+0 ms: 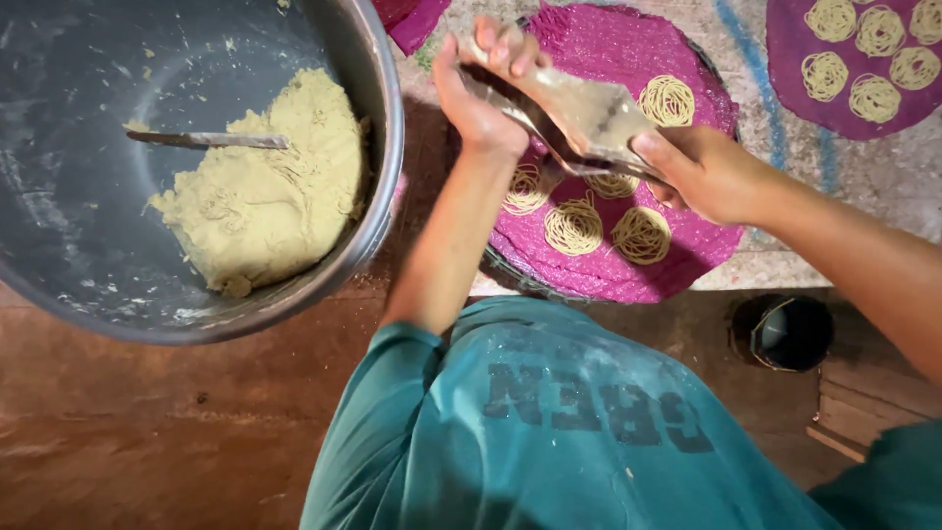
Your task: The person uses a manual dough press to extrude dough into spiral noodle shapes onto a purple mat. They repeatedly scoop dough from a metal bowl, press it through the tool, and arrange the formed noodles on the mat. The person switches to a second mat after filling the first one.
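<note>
Both my hands grip a metal noodle press (579, 113) held over a round pink woven mat (608, 270). My left hand (481, 83) clasps the far handle end and my right hand (702, 172) clasps the near end. Several coils of pale yellow noodle strands (574, 226) lie on the mat under the press. My teal shirt fills the lower part of the view.
A large grey metal bowl (378, 128) at the left holds a mound of yellowish dough (260, 191) with a metal utensil (206, 139) stuck in it. A second purple mat (785, 69) with noodle coils lies at top right. A small dark cup (785, 332) stands on the brown floor.
</note>
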